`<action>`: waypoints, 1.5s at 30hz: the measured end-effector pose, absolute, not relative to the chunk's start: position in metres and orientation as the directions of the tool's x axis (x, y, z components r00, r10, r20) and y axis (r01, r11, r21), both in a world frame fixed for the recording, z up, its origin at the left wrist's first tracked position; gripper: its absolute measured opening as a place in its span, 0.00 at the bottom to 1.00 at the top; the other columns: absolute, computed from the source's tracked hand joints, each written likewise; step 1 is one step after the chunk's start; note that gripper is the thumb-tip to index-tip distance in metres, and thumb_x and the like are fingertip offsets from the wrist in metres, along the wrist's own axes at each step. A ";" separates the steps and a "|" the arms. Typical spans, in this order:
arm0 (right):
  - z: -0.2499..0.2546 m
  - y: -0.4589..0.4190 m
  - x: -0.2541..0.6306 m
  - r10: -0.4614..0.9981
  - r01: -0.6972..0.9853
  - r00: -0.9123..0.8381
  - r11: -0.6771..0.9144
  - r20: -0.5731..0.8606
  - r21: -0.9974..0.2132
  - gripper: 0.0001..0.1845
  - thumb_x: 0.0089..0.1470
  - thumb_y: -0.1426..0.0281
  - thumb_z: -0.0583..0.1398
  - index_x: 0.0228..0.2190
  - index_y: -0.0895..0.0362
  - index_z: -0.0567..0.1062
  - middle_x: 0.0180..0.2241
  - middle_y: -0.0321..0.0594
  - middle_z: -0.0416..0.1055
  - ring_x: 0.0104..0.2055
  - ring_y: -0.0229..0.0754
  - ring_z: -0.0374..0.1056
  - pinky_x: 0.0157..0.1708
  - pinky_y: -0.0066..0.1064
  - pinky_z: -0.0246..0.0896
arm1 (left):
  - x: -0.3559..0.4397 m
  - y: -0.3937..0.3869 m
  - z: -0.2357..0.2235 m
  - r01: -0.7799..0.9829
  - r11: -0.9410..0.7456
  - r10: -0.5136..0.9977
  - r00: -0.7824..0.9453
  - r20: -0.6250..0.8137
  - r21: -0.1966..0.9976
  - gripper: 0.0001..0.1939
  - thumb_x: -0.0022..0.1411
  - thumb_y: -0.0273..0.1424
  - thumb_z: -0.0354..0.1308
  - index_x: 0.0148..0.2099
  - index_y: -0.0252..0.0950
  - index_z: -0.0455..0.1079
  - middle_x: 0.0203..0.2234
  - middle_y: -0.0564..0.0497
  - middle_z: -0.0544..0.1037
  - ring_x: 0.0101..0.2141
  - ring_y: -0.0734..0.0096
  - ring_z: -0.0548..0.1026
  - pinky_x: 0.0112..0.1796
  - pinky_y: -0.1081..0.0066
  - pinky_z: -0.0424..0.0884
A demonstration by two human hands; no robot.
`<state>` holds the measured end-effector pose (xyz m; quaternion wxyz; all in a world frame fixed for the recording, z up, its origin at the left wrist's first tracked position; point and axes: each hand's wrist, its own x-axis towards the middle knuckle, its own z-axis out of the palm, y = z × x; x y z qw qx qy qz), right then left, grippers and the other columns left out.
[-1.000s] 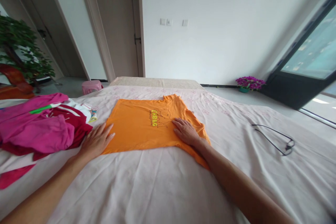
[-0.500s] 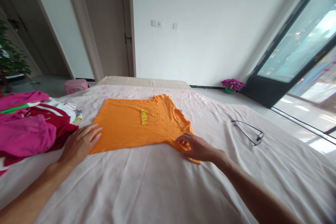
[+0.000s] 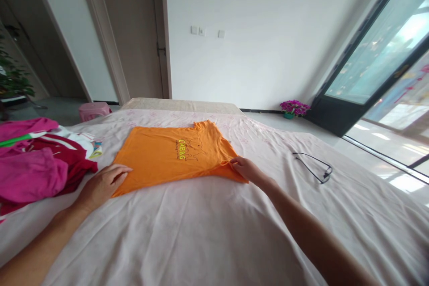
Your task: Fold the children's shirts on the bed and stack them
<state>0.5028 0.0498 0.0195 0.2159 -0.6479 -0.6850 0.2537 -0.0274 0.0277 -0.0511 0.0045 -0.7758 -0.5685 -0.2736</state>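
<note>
An orange T-shirt (image 3: 157, 152) with yellow lettering and a line drawing lies spread on the bed, its neckline towards the right. At the near corner of its hem, my left hand (image 3: 102, 184) is closed with fingers and thumb together, pinching the cloth. My right hand (image 3: 248, 170) pinches the near shoulder by the neckline, and the near sleeve is folded inward below it. The fabric between the two hands has slight creases along the near side. My right fingertips are partly hidden by the cloth.
A heap of pink, red and white clothes (image 3: 36, 161) lies at the left, close to my left hand. Black-framed glasses (image 3: 323, 174) rest on the bed sheet (image 3: 187, 237) at the right. Beyond the bed stand a pink stool (image 3: 94, 110) and a pot of purple flowers (image 3: 295, 108).
My right hand has moved from the near sleeve up to the shoulder and gripped it, and the sleeve has been drawn inward. My left fingers, spread before, have closed at the hem.
</note>
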 end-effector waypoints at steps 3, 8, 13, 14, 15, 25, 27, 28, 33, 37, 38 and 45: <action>0.024 0.044 0.504 0.989 0.882 -0.146 0.126 -0.008 -0.453 0.21 0.55 0.68 0.57 0.50 0.53 0.75 0.37 0.38 0.78 0.37 0.43 0.72 0.36 0.30 0.61 | -0.026 0.027 -0.049 0.886 -0.337 0.890 0.190 0.414 0.317 0.16 0.66 0.41 0.48 0.46 0.42 0.73 0.46 0.51 0.79 0.47 0.66 0.77 0.50 0.70 0.69; 0.030 0.024 0.490 0.943 0.890 -0.326 0.330 0.066 -0.315 0.29 0.52 0.69 0.60 0.57 0.52 0.71 0.47 0.42 0.75 0.47 0.47 0.70 0.44 0.32 0.62 | -0.024 0.028 -0.049 0.888 -0.314 0.899 0.164 0.407 0.336 0.16 0.65 0.41 0.48 0.45 0.43 0.74 0.46 0.51 0.80 0.47 0.65 0.77 0.49 0.69 0.70; 0.031 0.013 0.474 0.798 0.771 -0.578 0.603 0.173 -0.205 0.16 0.58 0.73 0.57 0.47 0.52 0.77 0.42 0.42 0.76 0.46 0.45 0.68 0.47 0.33 0.59 | -0.027 0.028 -0.052 0.886 -0.326 0.898 0.182 0.401 0.329 0.16 0.66 0.41 0.48 0.47 0.42 0.73 0.47 0.50 0.79 0.48 0.65 0.76 0.50 0.68 0.69; 0.032 0.010 0.472 0.777 0.751 -0.604 0.630 0.176 -0.199 0.13 0.60 0.72 0.56 0.43 0.53 0.78 0.39 0.42 0.76 0.44 0.44 0.69 0.46 0.33 0.59 | -0.027 0.028 -0.052 0.886 -0.329 0.899 0.188 0.397 0.327 0.16 0.66 0.41 0.48 0.47 0.42 0.73 0.47 0.49 0.79 0.48 0.65 0.76 0.50 0.68 0.69; 0.032 0.006 0.471 0.759 0.733 -0.627 0.651 0.175 -0.197 0.12 0.62 0.71 0.55 0.41 0.53 0.78 0.37 0.42 0.76 0.42 0.43 0.69 0.44 0.32 0.59 | -0.027 0.028 -0.052 0.886 -0.331 0.898 0.191 0.395 0.325 0.16 0.66 0.41 0.48 0.47 0.42 0.73 0.47 0.49 0.79 0.48 0.65 0.76 0.51 0.68 0.69; 0.036 -0.012 0.484 0.765 0.693 -0.643 0.595 0.023 -0.406 0.10 0.57 0.73 0.58 0.39 0.52 0.77 0.34 0.35 0.78 0.33 0.36 0.70 0.33 0.25 0.57 | -0.017 0.008 -0.035 0.883 -0.372 0.887 0.247 0.390 0.286 0.16 0.66 0.45 0.49 0.38 0.41 0.71 0.37 0.51 0.78 0.41 0.67 0.75 0.47 0.70 0.68; 0.039 -0.009 0.486 0.781 0.699 -0.622 0.524 -0.052 -0.487 0.10 0.55 0.72 0.60 0.39 0.52 0.78 0.34 0.33 0.77 0.32 0.36 0.69 0.31 0.24 0.57 | -0.019 0.000 -0.031 0.884 -0.361 0.911 0.265 0.316 0.296 0.16 0.68 0.45 0.47 0.37 0.41 0.70 0.35 0.52 0.77 0.39 0.68 0.75 0.43 0.71 0.68; 0.041 -0.007 0.488 0.779 0.694 -0.621 0.493 -0.089 -0.525 0.09 0.55 0.71 0.60 0.38 0.52 0.78 0.33 0.33 0.77 0.31 0.36 0.69 0.30 0.24 0.57 | -0.020 -0.003 -0.028 0.885 -0.356 0.919 0.274 0.283 0.299 0.16 0.68 0.44 0.47 0.37 0.41 0.69 0.35 0.52 0.77 0.39 0.69 0.74 0.42 0.72 0.67; 0.042 0.016 0.488 0.830 0.637 -0.554 0.369 -0.069 -0.676 0.17 0.62 0.61 0.55 0.26 0.57 0.73 0.23 0.33 0.70 0.25 0.35 0.64 0.25 0.26 0.57 | -0.031 -0.020 -0.016 0.893 -0.300 0.950 0.249 0.188 0.335 0.16 0.68 0.44 0.47 0.36 0.41 0.69 0.34 0.52 0.77 0.38 0.69 0.75 0.43 0.72 0.67; 0.034 0.037 0.482 0.893 0.647 -0.438 0.391 0.101 -0.655 0.15 0.61 0.61 0.53 0.33 0.56 0.76 0.28 0.36 0.73 0.29 0.38 0.69 0.30 0.28 0.61 | -0.044 -0.027 -0.019 0.900 -0.180 0.977 0.116 0.181 0.396 0.15 0.63 0.46 0.52 0.38 0.40 0.70 0.35 0.51 0.78 0.35 0.67 0.76 0.39 0.71 0.70; 0.030 0.041 0.481 0.896 0.676 -0.426 0.406 0.123 -0.615 0.14 0.61 0.62 0.54 0.34 0.56 0.76 0.29 0.37 0.74 0.30 0.38 0.69 0.30 0.28 0.61 | -0.048 -0.028 -0.022 0.900 -0.138 0.979 0.060 0.196 0.414 0.16 0.61 0.47 0.54 0.39 0.40 0.70 0.35 0.50 0.78 0.35 0.66 0.77 0.38 0.70 0.71; -0.003 0.051 0.480 0.928 0.805 -0.353 0.366 0.120 -0.467 0.13 0.58 0.64 0.54 0.37 0.54 0.78 0.34 0.37 0.78 0.34 0.41 0.72 0.33 0.29 0.59 | -0.070 -0.026 -0.044 0.875 0.123 0.972 -0.201 0.119 0.468 0.21 0.52 0.50 0.58 0.39 0.38 0.72 0.31 0.47 0.81 0.32 0.60 0.80 0.32 0.69 0.74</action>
